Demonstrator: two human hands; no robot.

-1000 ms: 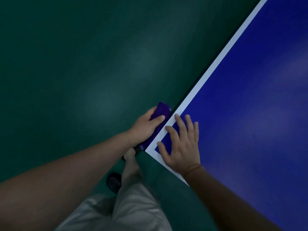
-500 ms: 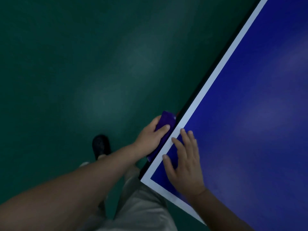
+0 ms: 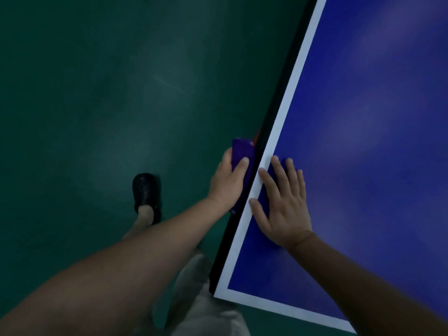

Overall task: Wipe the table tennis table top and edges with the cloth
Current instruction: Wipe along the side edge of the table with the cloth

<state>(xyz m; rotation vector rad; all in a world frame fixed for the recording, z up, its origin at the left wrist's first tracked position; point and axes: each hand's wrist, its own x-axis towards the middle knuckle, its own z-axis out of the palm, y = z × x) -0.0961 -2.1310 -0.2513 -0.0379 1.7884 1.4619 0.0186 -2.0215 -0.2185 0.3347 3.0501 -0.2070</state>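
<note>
Left hand point(image 3: 228, 183): forearm reaching in from lower left, fingers curled round a folded purple cloth point(image 3: 240, 151), holding it against the black side edge of the table tennis table point(image 3: 288, 112). Right hand point(image 3: 282, 202): palm down, fingers straight and spread, flat on the blue top, index and thumb tips on the white border line point(image 3: 278, 127). Black perforated clog point(image 3: 146, 192): on green floor point(image 3: 97, 93), well left of the table.

Dark green floor point(image 3: 97, 93), black perforated clog point(image 3: 146, 191)
</note>
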